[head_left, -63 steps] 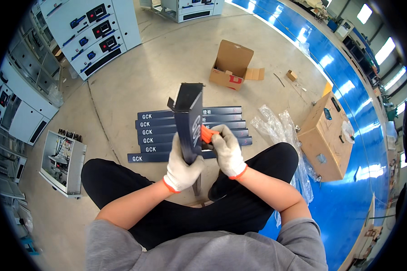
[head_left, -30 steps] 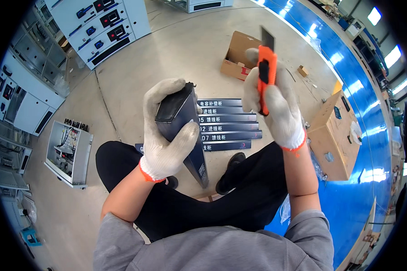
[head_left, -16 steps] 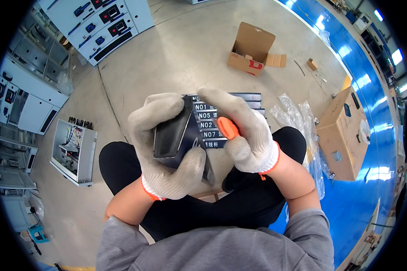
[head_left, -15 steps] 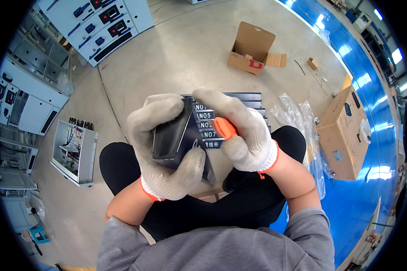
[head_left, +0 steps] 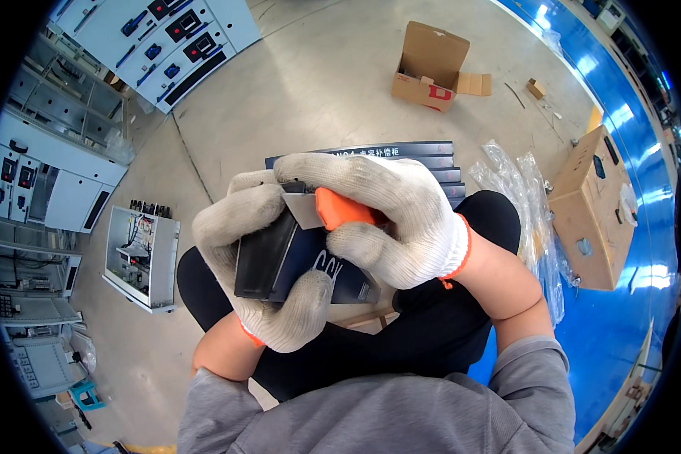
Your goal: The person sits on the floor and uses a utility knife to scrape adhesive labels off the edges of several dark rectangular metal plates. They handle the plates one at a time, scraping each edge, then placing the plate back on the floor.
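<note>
Both gloved hands are up close over the lap here, left hand point(head_left: 261, 257) wrapped tight around a dark blue box point(head_left: 295, 261) while the right hand point(head_left: 390, 216) grips an orange box cutter point(head_left: 340, 210) pressed against its top end, more dark plates point(head_left: 424, 155) lined up on the floor point(head_left: 310, 98) behind.

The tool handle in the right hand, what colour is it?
Bright orange; the tool handle shows between the gloved fingers of the right hand in the head view.
</note>
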### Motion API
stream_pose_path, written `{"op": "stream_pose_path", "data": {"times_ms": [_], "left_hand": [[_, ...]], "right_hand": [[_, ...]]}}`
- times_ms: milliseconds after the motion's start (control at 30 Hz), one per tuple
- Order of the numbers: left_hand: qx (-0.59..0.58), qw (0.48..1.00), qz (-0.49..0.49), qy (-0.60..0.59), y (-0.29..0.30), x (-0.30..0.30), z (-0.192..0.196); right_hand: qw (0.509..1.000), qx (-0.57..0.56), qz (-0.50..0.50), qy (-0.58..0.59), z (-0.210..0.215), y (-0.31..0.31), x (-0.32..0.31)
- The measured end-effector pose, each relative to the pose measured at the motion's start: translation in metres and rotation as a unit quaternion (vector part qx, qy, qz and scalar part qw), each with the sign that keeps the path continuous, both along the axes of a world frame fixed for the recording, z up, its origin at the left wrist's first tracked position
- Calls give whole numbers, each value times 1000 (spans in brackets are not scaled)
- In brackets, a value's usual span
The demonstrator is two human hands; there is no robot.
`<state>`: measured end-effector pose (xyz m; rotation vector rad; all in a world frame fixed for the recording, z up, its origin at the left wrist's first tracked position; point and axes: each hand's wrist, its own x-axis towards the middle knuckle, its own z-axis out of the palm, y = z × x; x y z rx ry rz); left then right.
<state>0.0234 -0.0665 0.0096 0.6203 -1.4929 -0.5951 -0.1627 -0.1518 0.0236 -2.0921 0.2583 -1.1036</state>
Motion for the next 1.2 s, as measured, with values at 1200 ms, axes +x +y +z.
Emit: {"op": "stream_pose_path", "data": {"times_ms": [1200], "left_hand": [[15,980,53,-190,-6,-7,4]], "right_hand": [[988,147,-18,38,10,6,-39]]}}
